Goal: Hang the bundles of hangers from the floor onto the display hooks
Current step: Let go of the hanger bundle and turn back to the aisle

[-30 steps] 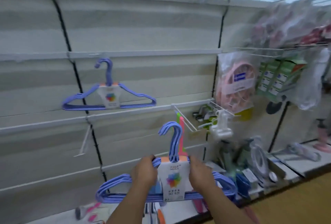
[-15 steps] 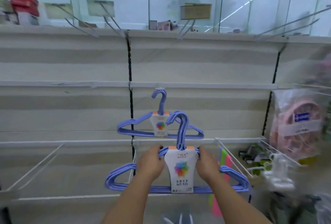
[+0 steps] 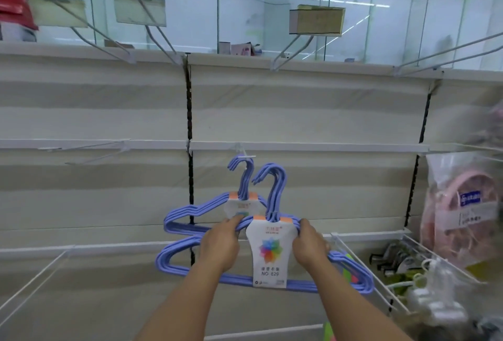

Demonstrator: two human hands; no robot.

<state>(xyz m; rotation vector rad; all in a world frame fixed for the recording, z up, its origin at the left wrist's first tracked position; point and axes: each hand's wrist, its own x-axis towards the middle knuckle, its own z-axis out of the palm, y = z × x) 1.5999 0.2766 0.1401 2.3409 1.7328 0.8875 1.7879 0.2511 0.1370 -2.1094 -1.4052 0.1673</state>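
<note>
One purple hanger bundle (image 3: 206, 211) already hangs on the display hook (image 3: 245, 153); the left hand (image 3: 221, 245) and right hand (image 3: 309, 244) grasp a second bundle (image 3: 268, 256) at five o'clock below it, not yet hooked; any others lie out of view.
</note>
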